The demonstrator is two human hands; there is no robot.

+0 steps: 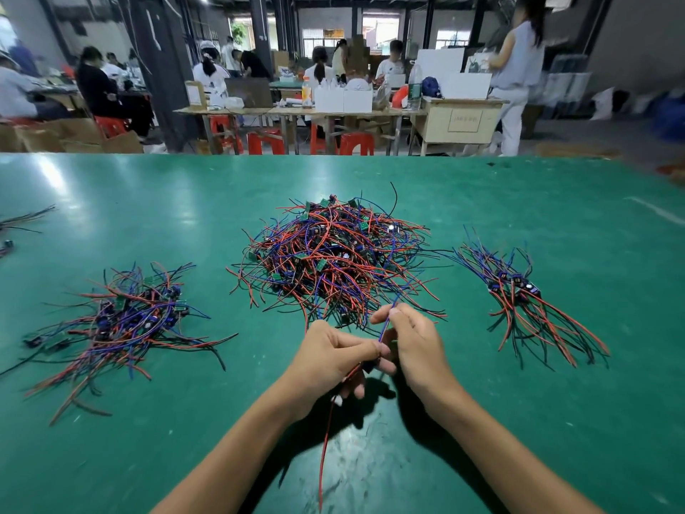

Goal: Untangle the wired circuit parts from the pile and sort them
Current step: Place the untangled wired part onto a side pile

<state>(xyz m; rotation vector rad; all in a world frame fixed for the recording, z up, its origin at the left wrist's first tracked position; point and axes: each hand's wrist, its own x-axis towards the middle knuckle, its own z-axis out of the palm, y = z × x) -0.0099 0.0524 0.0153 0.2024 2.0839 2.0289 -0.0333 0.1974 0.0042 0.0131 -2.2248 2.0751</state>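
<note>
A big tangled pile (333, 257) of red, blue and black wires with small green boards lies at centre; a looser heap (126, 320) sits left, and a tidy aligned bundle (519, 298) right; one wired part (365, 365), blue and red leads, is held near the front

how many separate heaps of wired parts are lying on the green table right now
3 clear heaps: a big tangled pile at centre, a looser heap left, a neater bundle right. A few stray wires at the far left edge may belong to another.
</note>
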